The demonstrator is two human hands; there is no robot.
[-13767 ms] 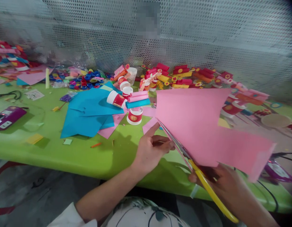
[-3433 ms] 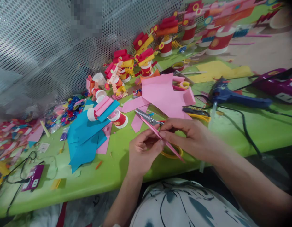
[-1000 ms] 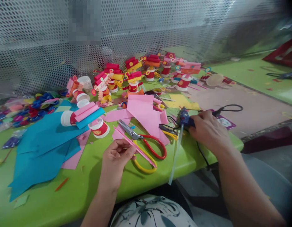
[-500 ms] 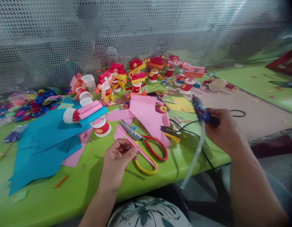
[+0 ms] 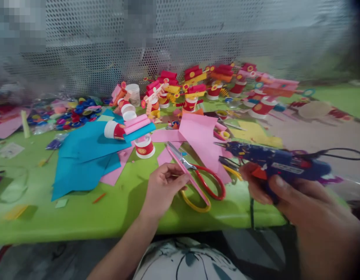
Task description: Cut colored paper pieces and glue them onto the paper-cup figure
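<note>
The left hand [image 5: 164, 190] has its grip pinched on a narrow pink paper strip [image 5: 198, 188], above the middle of the front edge of the tabletop [image 5: 124, 212]; the strip's long axis slants from far left to near right, crossing over the scissors [image 5: 192, 167]. The right hand's [image 5: 310, 206] grip is wrapped around a dark blue glue gun [image 5: 273, 156], toward the front right corner. Its nozzle [image 5: 222, 144] points left; the strip lies left of and nearer the front edge than that tip, apart from it, with the left hand the closer one.

Left of the tabletop's middle, a red-banded paper cup [image 5: 144, 147] stands with pink paper at its top; how deep that sits cannot be told. A tipped paper cup [image 5: 113, 130] lies on blue paper sheets [image 5: 81, 155]. Toward the back edge stands a translucent cup [image 5: 133, 95], contents unclear.
</note>
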